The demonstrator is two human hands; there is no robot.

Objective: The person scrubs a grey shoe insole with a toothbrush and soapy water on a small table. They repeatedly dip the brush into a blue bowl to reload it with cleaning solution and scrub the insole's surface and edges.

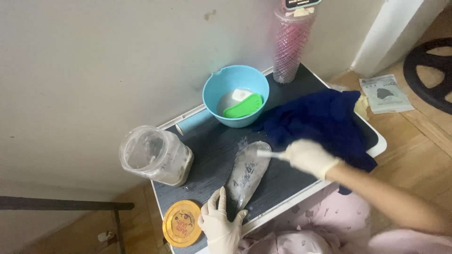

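A small dark bench (216, 155) with a white rim fills the middle of the frame, set against a pale wall. On its right part lies a crumpled dark blue cloth (325, 122), the largest thing on it, reaching over the right edge. At the left stands an open clear jar (155, 156), tilted and dusted white inside. At the upper middle sits a light blue bowl (235, 96) holding a green scraper (244, 107) and a white piece. Behind it at the top stands a tall pink ribbed tumbler (289, 44). In the centre lies a shoe insole (248, 172), powdered white, slanting from lower left to upper right. The gloved right hand (308, 156) is closed around a thin white stick (269, 154) whose tip is over the insole's upper end. The gloved left hand (219, 223) rests open at the lower end, fingers spread, touching it. A yellow lid (181, 223) lies just beside that hand at the lower left.
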